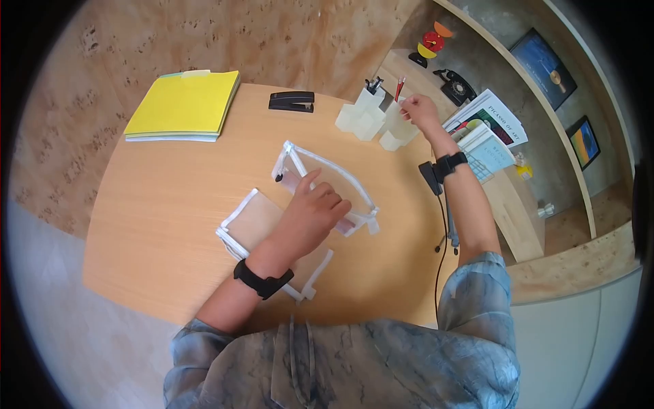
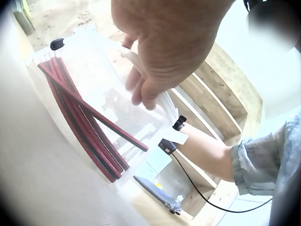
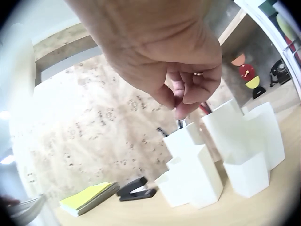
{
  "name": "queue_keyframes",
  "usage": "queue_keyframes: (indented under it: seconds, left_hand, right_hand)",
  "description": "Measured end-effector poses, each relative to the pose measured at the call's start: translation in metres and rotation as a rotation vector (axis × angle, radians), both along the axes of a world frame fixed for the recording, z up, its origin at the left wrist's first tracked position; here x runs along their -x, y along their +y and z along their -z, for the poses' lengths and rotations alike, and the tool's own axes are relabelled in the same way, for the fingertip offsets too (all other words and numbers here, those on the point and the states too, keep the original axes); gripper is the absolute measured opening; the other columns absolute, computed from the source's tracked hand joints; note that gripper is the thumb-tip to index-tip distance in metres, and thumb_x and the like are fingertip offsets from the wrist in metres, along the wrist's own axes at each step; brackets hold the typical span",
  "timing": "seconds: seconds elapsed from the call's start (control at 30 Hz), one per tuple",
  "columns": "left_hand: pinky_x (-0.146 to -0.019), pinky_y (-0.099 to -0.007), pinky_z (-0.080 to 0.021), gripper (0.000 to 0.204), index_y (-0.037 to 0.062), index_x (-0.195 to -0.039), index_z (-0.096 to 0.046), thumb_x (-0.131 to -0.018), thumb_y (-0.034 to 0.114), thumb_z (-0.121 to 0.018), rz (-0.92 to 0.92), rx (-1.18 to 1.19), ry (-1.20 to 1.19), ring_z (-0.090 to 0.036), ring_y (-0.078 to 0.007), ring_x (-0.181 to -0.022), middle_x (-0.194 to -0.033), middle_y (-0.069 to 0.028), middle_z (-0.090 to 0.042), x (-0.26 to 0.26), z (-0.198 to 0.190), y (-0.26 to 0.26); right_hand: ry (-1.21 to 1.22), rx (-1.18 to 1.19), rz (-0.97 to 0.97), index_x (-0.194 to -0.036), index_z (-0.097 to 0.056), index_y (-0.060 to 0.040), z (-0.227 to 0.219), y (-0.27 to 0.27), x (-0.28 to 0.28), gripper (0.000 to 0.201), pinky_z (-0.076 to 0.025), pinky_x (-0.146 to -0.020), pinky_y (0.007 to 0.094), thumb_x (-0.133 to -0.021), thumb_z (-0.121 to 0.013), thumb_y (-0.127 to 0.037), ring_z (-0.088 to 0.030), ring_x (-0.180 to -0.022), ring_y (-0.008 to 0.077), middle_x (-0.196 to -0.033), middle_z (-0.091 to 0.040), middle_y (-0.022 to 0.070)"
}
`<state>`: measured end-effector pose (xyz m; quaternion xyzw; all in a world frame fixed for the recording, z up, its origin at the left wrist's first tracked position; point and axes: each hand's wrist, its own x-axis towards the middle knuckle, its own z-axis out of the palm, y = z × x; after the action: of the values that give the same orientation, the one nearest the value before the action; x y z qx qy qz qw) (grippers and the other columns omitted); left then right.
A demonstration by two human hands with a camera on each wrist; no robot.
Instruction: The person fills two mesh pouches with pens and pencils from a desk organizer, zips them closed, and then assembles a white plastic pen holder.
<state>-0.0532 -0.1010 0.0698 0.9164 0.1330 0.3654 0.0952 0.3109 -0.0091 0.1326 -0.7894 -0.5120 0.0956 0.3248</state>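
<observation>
My left hand (image 1: 313, 211) holds the upper edge of a clear pouch with white trim (image 1: 334, 162), its fingers bent over the flap. Inside the pouch lie several red pencils (image 2: 89, 122), some with dark stripes, and a black zipper pull (image 2: 57, 44) hangs at its corner. At the back right, my right hand (image 1: 421, 112) is beside a white pen holder (image 3: 235, 127) with red pencils (image 1: 400, 87) standing in it. The right thumb and fingertips (image 3: 188, 109) come together close to these pencils; whether they pinch one I cannot tell.
Another white holder (image 1: 364, 116) with black pens (image 1: 373, 84) stands next to the first. A black stapler (image 1: 291, 101) and yellow folders (image 1: 184, 102) lie at the back. Books (image 1: 487, 153), a telephone (image 1: 455, 87) and shelves border the right; a cable (image 1: 439, 279) hangs below the right wrist.
</observation>
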Motion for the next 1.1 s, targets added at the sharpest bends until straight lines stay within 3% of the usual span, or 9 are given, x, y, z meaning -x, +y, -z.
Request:
queue_keyframes:
  seconds: [0.07, 0.17, 0.27, 0.47, 0.57, 0.67, 0.77, 0.83, 1.1]
  left_hand:
    - [-0.106, -0.0498, -0.031, 0.025, 0.0088, -0.088, -0.06, -0.067, -0.005, -0.057, 0.004, 0.009, -0.004, -0.056, -0.0194, -0.089, -0.08, -0.0028, -0.057, -0.001, 0.0, -0.001]
    - [-0.107, -0.0516, -0.028, 0.03, 0.0079, -0.09, -0.061, -0.064, -0.007, -0.056, 0.014, 0.023, 0.026, -0.056, -0.0198, -0.093, -0.084, -0.0032, -0.057, -0.001, -0.002, -0.001]
    - [-0.108, -0.0521, -0.027, 0.031, 0.0076, -0.09, -0.061, -0.063, -0.007, -0.057, 0.024, 0.033, -0.009, -0.056, -0.0201, -0.096, -0.086, -0.003, -0.058, 0.0, 0.001, 0.002]
    - [-0.107, -0.0522, -0.028, 0.03, 0.0077, -0.091, -0.061, -0.064, -0.006, -0.059, 0.035, 0.04, -0.057, -0.056, -0.0206, -0.096, -0.087, -0.0026, -0.058, 0.003, 0.005, 0.004]
    - [-0.102, -0.0488, -0.033, 0.027, 0.0084, -0.087, -0.063, -0.063, -0.003, -0.06, -0.042, -0.025, -0.121, -0.056, -0.0206, -0.095, -0.086, -0.0011, -0.06, 0.004, 0.006, 0.005]
    - [-0.09, -0.0425, -0.038, 0.024, 0.01, -0.084, -0.065, -0.063, -0.001, -0.061, -0.114, -0.047, -0.162, -0.055, -0.02, -0.092, -0.085, 0.0012, -0.061, 0.004, 0.005, 0.005]
    - [-0.078, -0.0378, -0.037, 0.024, 0.0119, -0.083, -0.067, -0.062, 0.002, -0.062, -0.168, -0.043, -0.177, -0.053, -0.0193, -0.089, -0.085, 0.003, -0.061, 0.003, 0.008, 0.005]
    - [-0.076, -0.0368, -0.037, 0.025, 0.0124, -0.084, -0.068, -0.062, 0.003, -0.062, -0.186, -0.045, -0.177, -0.052, -0.0188, -0.088, -0.086, 0.0033, -0.062, 0.004, 0.008, 0.005]
    - [-0.076, -0.0352, -0.039, 0.025, 0.0099, -0.085, -0.069, -0.063, 0.003, -0.061, -0.114, 0.025, -0.199, -0.052, -0.0197, -0.09, -0.087, 0.0024, -0.063, 0.01, 0.007, 0.009]
  right_hand:
    - [-0.109, -0.084, 0.061, -0.076, -0.065, -0.004, 0.005, 0.018, -0.022, 0.023, -0.051, -0.062, 0.0322, -0.077, -0.068, -0.026, -0.066, -0.066, 0.0208, -0.069, -0.067, 0.0093]
    - [-0.221, 0.066, 0.182, -0.08, -0.067, -0.0061, -0.002, 0.031, -0.016, 0.026, -0.051, -0.071, 0.0369, -0.075, -0.067, -0.032, -0.066, -0.077, 0.0272, -0.078, -0.068, 0.0109]
    - [-0.451, 0.057, 0.248, -0.076, -0.066, -0.0073, 0.005, 0.039, -0.002, 0.03, -0.05, -0.069, 0.0384, -0.076, -0.066, -0.037, -0.066, -0.077, 0.0261, -0.08, -0.068, 0.0127]
    - [-0.476, -0.054, 0.333, -0.092, -0.064, -0.0096, 0.002, 0.033, 0.007, 0.026, -0.05, -0.073, 0.0431, -0.08, -0.06, -0.032, -0.064, -0.087, 0.0316, -0.091, -0.067, 0.0128]
    - [-0.465, -0.502, 0.267, -0.097, -0.055, -0.0051, -0.027, 0.015, 0.023, 0.021, -0.05, -0.066, 0.0382, -0.087, -0.054, -0.024, -0.066, -0.079, 0.0269, -0.084, -0.068, 0.0129]
    - [-0.106, -0.75, -0.094, -0.1, -0.045, -0.0026, -0.074, -0.017, 0.079, 0.015, -0.048, -0.057, 0.0297, -0.093, -0.047, -0.015, -0.065, -0.069, 0.0176, -0.076, -0.066, 0.0107]
    - [0.104, -0.554, -0.395, -0.108, -0.044, -0.0024, -0.1, -0.048, 0.129, 0.016, -0.043, -0.051, 0.0208, -0.095, -0.045, -0.012, -0.06, -0.059, 0.0094, -0.079, -0.066, 0.008]
    - [0.287, -0.267, -0.617, -0.108, -0.045, -0.0044, -0.101, -0.069, 0.16, 0.016, -0.044, -0.051, 0.0216, -0.094, -0.047, -0.013, -0.056, -0.057, 0.0088, -0.077, -0.063, 0.0071]
    - [-0.108, 0.722, -0.922, -0.115, -0.055, -0.0032, -0.078, -0.081, 0.192, 0.027, -0.04, -0.054, 0.023, -0.088, -0.054, -0.009, -0.049, -0.057, 0.0074, -0.068, -0.054, 0.0009]
